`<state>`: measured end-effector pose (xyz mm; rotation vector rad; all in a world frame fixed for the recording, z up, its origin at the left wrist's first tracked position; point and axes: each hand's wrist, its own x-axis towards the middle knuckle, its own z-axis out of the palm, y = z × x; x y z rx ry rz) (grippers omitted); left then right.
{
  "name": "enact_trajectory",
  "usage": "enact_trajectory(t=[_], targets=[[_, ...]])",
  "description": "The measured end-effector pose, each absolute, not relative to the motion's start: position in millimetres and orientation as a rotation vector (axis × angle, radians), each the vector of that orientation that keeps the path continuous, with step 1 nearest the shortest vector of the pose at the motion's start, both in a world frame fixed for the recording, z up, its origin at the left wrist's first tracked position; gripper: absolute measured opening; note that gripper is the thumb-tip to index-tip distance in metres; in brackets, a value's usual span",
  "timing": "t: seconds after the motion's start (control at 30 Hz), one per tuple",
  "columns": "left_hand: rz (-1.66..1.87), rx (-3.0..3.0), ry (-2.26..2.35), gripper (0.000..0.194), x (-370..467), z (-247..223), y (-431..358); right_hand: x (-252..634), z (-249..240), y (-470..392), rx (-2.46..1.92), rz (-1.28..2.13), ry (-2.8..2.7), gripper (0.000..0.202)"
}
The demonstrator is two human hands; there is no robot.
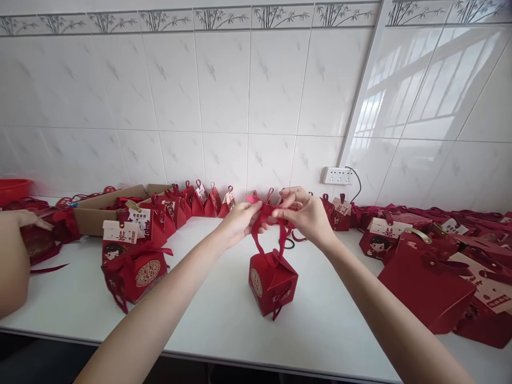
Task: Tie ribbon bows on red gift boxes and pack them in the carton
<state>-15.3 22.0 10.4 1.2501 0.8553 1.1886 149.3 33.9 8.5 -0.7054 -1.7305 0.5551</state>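
Above the box (273, 285), a ribbon (265, 214) is pinched by the left hand (240, 221) and the right hand (307, 212). Well left of the box, a carton (90, 220) is placed.

Slim forearms (172, 298) and both hands (239, 221) are bare.

I read 囍 on a cream-topped box (119, 238) at left and another box (379, 236) at right; the middle box (272, 284) has unreadable print.
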Motion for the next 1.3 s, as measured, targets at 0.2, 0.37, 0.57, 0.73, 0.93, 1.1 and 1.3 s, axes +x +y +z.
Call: enact_trajectory(t=[0.2,0.37,0.57,0.73,0.93,1.1,1.3], targets=[[1.27,1.487,0.72,0.023,-19.8,6.5,21.9,155.6,-16.1,20.5,-0.636,0.366,-2.021,0.033],[1.293,2.12,1.008,0.03,-14.3,3.4,14.3,169.1,-16.2,38.5,-0.542,0.945,-1.735,0.034],[1.284,2.496,1.001,0.027,-8.8,1.4,12.7,168.9,-13.5,49.0,-0.519,1.124,-1.946,0.045],[1.28,2.527,0.997,0.027,-8.5,-1.9,13.1,159.3,-12.6,39.5,-0.732,0.704,-2.061,0.014],[1.316,2.411,0.899,0.024,-10.3,-10.4,14.3,154.9,-17.7,33.8,-0.835,0.502,-2.055,0.029],[1.43,2.345,0.855,0.025,-9.7,-17.7,10.2,162.9,-25.3,37.9,-0.818,0.674,-1.916,0.029],[1.629,1.776,0.955,0.029,-34.1,-54.3,-3.9,195.1,-47.2,46.0,-0.689,1.186,-1.265,0.041]])
